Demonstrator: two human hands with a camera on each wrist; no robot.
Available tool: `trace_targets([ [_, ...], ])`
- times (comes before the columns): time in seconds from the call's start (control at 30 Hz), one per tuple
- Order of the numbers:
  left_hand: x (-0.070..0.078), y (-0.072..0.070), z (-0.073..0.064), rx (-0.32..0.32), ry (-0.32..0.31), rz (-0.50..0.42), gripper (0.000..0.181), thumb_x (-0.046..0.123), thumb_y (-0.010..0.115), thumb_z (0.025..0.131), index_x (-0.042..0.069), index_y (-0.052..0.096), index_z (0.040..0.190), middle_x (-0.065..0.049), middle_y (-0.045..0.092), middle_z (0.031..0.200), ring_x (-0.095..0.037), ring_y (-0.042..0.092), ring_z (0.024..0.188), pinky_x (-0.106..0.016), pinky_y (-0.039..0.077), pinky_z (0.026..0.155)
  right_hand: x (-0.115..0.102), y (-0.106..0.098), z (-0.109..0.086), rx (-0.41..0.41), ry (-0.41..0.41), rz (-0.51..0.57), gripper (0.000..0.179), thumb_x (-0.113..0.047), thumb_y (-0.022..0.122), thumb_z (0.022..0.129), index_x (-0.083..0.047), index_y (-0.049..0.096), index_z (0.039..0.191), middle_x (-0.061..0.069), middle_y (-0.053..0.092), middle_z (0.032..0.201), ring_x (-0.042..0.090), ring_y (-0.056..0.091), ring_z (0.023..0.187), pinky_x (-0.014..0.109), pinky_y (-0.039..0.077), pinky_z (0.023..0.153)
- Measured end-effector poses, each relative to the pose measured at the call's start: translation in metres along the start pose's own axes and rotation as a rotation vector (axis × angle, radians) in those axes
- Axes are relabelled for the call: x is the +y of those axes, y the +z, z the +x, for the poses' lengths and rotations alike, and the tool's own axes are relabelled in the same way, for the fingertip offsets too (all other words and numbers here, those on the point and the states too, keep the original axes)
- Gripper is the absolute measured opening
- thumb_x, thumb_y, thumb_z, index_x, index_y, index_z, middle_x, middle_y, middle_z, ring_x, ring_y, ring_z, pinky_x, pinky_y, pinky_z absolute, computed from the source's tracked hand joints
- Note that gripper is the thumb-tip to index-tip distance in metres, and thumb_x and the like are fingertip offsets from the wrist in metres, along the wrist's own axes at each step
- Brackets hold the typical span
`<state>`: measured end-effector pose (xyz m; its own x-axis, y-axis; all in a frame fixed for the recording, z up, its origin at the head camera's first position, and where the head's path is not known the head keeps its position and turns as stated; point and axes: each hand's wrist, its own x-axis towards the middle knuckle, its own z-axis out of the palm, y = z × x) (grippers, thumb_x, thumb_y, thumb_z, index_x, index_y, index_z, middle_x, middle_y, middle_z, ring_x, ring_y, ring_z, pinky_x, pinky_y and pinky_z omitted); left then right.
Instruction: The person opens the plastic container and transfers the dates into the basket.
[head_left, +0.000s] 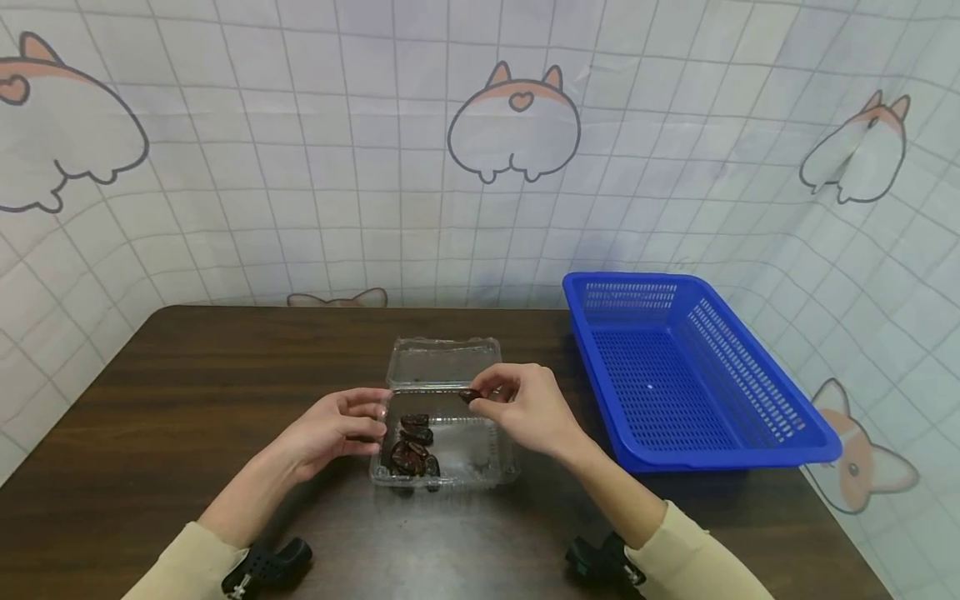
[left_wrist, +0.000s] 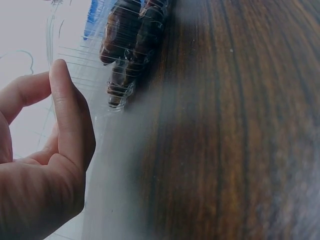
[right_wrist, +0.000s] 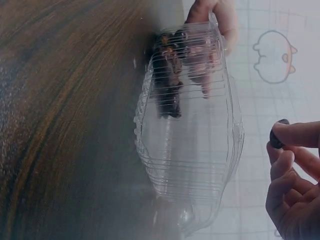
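Note:
A clear plastic clamshell box [head_left: 465, 442] lies on the table with its lid [head_left: 442, 364] folded back, away from me. Several dark, wrinkled dates [head_left: 411, 450] are gathered in its left part. My right hand [head_left: 532, 408] pinches one date [head_left: 470, 395] between thumb and fingertips, above the box near the hinge; the right wrist view shows this date [right_wrist: 278, 134] clear of the box wall. My left hand [head_left: 337, 429] rests its loosely bent fingers against the box's left side. In the left wrist view, the dates [left_wrist: 125, 40] show through the ribbed plastic.
A blue perforated plastic basket [head_left: 720, 458] stands to the right of the box, near the right table edge. The dark wooden table [head_left: 225, 358] backs onto a white grid-patterned cloth [head_left: 300, 208] with cartoon dogs. Black wrist devices [head_left: 273, 567] sit on both forearms.

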<state>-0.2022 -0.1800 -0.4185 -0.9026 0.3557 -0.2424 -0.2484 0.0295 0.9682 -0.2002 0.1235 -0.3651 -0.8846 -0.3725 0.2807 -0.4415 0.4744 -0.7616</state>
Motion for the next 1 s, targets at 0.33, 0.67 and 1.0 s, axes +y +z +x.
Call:
trace_targets([
  [0.33, -0.004, 0.001, -0.001, 0.008, 0.003, 0.009, 0.061, 0.0, 0.066, 0.097, -0.007, 0.04, 0.151, -0.02, 0.053, 0.127, -0.02, 0.062, 0.096, -0.038, 0.06, 0.083, 0.001, -0.007, -0.009, 0.095, 0.027, 0.053, 0.012, -0.014, 0.081, 0.088, -0.017, 0.076, 0.098, -0.005, 0.07, 0.08, 0.016, 0.061, 0.063, 0.029, 0.045, 0.049],
  [0.67, -0.004, 0.003, 0.002, 0.007, 0.01, 0.022, 0.061, 0.001, 0.067, 0.096, -0.006, 0.041, 0.151, -0.019, 0.053, 0.128, -0.022, 0.061, 0.099, -0.038, 0.06, 0.084, 0.004, -0.027, -0.01, 0.157, -0.015, 0.103, 0.013, -0.01, 0.082, 0.089, -0.01, 0.075, 0.099, 0.003, 0.07, 0.081, 0.019, 0.059, 0.063, 0.027, 0.04, 0.048],
  [1.0, 0.0, 0.002, 0.001, 0.02, 0.006, 0.032, 0.062, 0.001, 0.067, 0.096, -0.005, 0.04, 0.152, -0.023, 0.05, 0.135, -0.023, 0.062, 0.101, -0.04, 0.06, 0.086, 0.008, -0.06, -0.016, 0.223, -0.009, 0.104, 0.016, -0.012, 0.078, 0.093, -0.007, 0.076, 0.109, 0.006, 0.073, 0.099, 0.023, 0.063, 0.074, 0.027, 0.045, 0.057],
])
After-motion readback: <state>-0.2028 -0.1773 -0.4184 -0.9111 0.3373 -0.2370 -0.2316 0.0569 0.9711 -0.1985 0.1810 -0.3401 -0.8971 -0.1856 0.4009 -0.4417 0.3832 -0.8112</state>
